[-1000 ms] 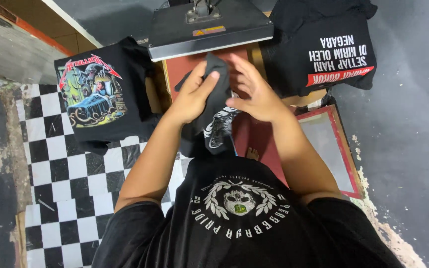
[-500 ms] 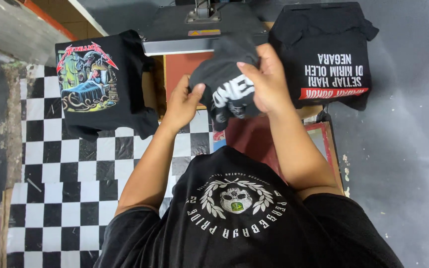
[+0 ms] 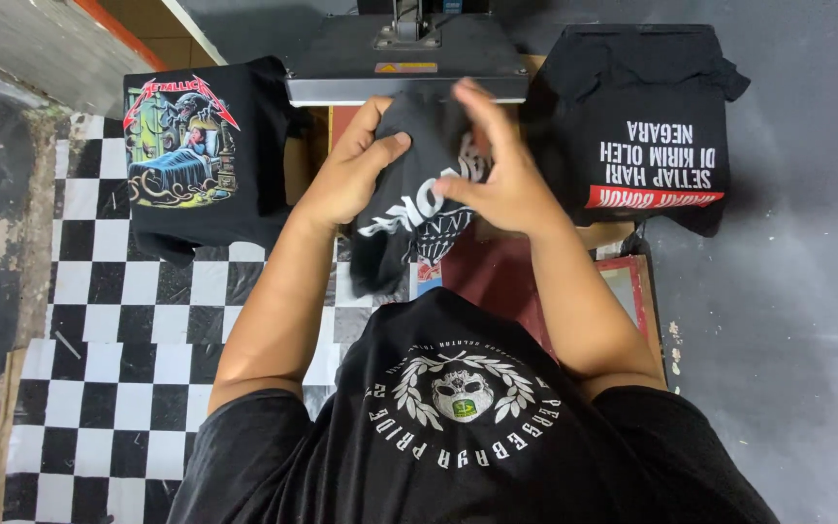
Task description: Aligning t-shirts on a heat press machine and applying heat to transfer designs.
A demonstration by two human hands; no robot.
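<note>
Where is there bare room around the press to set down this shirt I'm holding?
Bare: the checkered floor below the colourful-print shirt, and the grey floor right of the white-lettered shirt stack. Crowded: left hand and right hand hold the black shirt in front of the heat press.

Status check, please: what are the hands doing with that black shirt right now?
Left hand and right hand both grip the bunched black shirt. Held below the heat press. Nothing blocking.
</note>
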